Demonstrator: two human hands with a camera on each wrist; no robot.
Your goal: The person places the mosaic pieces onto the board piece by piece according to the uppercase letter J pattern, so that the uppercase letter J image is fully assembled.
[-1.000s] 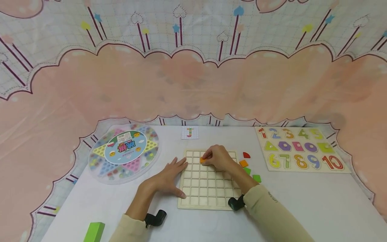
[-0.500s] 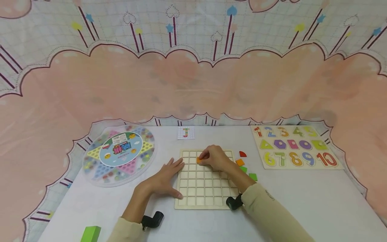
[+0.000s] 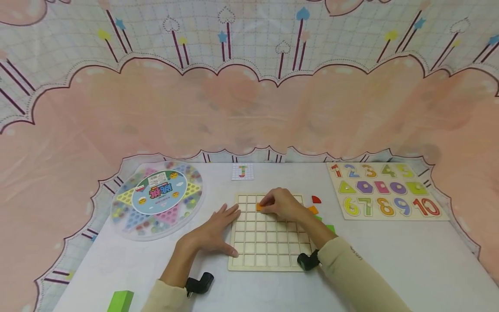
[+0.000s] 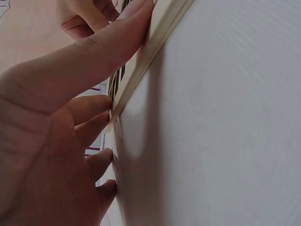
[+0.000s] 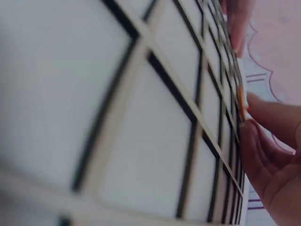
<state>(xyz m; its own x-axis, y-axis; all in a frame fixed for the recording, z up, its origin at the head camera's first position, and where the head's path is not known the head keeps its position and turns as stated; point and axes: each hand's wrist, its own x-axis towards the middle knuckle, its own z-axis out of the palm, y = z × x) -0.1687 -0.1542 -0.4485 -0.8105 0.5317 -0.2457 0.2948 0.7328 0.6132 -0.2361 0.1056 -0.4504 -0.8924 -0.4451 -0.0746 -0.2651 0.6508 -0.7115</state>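
Note:
A wooden grid board (image 3: 255,248) with rows of square recesses lies on the table. My left hand (image 3: 212,229) has its fingers spread along the board's left side, the thumb touching the rim near the front corner. In the left wrist view that thumb (image 4: 89,59) reaches onto the board's edge. Over the upper part of the grid, my right hand (image 3: 284,204) pinches a small orange tile (image 3: 259,207) between thumb and fingertips. The right wrist view has the orange tile (image 5: 241,100) edge-on at the board's surface; whether it sits fully in a recess I cannot tell.
Right of the board lie a red quarter-circle tile (image 3: 316,199), another orange tile (image 3: 313,209) and green tiles (image 3: 331,228), partly behind my forearm. A J pattern card (image 3: 242,172), a Chinese checkers set (image 3: 157,199), a number puzzle (image 3: 386,188) and a green block (image 3: 120,301) surround it.
The head view shifts slightly sideways. Both hands keep nearly the same place on the board, the right one still pinching the orange tile at the same spot.

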